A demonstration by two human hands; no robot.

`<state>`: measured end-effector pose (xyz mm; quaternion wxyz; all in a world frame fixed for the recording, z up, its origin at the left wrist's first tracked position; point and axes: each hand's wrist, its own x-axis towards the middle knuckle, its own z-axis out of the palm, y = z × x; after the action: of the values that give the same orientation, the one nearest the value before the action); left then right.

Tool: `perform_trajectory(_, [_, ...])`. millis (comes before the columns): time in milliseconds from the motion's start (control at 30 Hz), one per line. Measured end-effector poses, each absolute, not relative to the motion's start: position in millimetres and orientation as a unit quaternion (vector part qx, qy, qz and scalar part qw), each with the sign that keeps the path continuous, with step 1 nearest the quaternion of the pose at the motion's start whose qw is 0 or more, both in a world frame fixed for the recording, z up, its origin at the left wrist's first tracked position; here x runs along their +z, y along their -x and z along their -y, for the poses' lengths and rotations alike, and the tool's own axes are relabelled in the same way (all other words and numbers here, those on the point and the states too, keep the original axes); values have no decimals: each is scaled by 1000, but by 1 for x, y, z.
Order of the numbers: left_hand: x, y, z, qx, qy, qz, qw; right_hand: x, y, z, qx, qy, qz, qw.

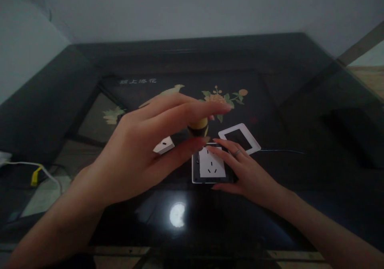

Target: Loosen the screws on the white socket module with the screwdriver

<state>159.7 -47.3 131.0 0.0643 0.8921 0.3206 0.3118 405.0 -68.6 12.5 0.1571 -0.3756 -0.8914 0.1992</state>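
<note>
My left hand is closed round the yellow-and-black handle of a screwdriver, which points down at the left side of a wall socket. The screwdriver's tip is mostly hidden behind my thumb. The socket lies face up on the table, a white slotted insert in a dark frame. From the right, my right hand grips its edge, fingers along the top and thumb at the lower corner. Just behind that hand lies a loose white cover frame. A small white socket piece shows partly behind my left hand.
The glossy dark tabletop carries a flower picture and reflects a light. A thin wire lies right of the cover frame. At the left are a white cable and a yellow tag. A wall stands behind.
</note>
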Motion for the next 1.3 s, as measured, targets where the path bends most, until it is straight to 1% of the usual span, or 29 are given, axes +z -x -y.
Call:
perform_trajectory(100, [139,-152,51,272,-896,-327,132,13,-405,69,200,377,891,153])
perform_trajectory(167, [137,-152,50,298,-889,-316,143,13,-405,69,205,381,889,150])
perform_trajectory(233, [131,-157,47,357,-880,-290,114,13,-405,69,208,383,887,150])
perform_trajectory(300, [125,-164,45,400,-873,-273,54,14,-404,69,212,383,886,154])
perform_trajectory(367, [122,-169,46,412,-869,-273,6,14,-404,69,213,381,885,159])
perform_trajectory(400, [123,-169,47,404,-869,-285,5,14,-404,69,212,380,886,162])
perform_trajectory(433, [126,-169,49,390,-871,-298,24,14,-404,69,211,380,886,162])
perform_trajectory(533, [137,-162,55,329,-879,-320,133,15,-405,69,212,381,887,157])
perform_trajectory(600, [142,-156,57,303,-881,-320,172,15,-405,70,215,381,886,152])
perform_trajectory(667, [142,-154,55,311,-881,-322,154,15,-405,70,213,380,887,151])
perform_trajectory(800, [132,-159,48,378,-872,-310,29,14,-405,70,206,381,888,154])
perform_trajectory(833, [130,-160,47,385,-871,-305,11,14,-405,70,208,381,887,155])
perform_trajectory(900, [131,-160,47,366,-878,-309,19,13,-405,69,213,381,887,154])
perform_trajectory(1033, [141,-150,53,289,-891,-326,132,14,-405,69,215,382,885,156])
perform_trajectory(1100, [143,-145,55,276,-889,-330,155,14,-405,69,219,385,883,158])
perform_trajectory(1167, [141,-145,54,284,-887,-339,131,14,-405,69,222,387,881,159])
perform_trajectory(1300, [130,-156,44,364,-877,-314,22,15,-405,69,219,388,882,155])
